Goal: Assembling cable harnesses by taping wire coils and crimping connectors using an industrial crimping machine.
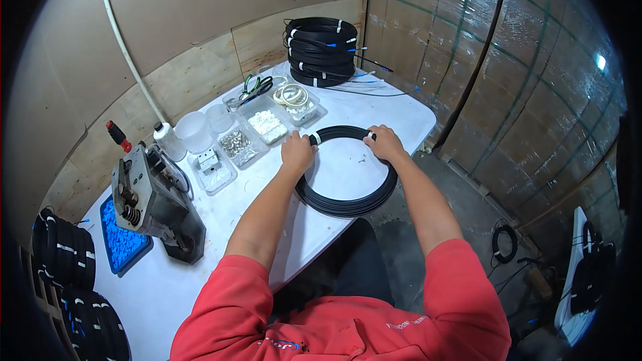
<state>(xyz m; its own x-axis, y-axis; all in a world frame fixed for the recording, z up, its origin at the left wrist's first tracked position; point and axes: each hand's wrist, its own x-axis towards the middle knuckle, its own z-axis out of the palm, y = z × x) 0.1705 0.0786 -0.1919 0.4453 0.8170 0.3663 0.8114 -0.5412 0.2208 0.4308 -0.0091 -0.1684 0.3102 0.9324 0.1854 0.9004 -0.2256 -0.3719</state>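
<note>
A coil of black cable lies at the front edge of the white table, its near side reaching the edge. My left hand is closed around the coil's left far side, beside a white tie. My right hand closes on the right far side, where a second white tie shows by the fingers. Small pale bits lie on the table inside the ring. Both thumbs are near the top of the cable bundle; the fingertips underneath are hidden.
Left of my arm stands a metal press beside a tray of blue parts. Clear boxes of white pieces and metal parts line the back. A stack of black cable coils stands at the far corner. Wrapped cartons rise at right.
</note>
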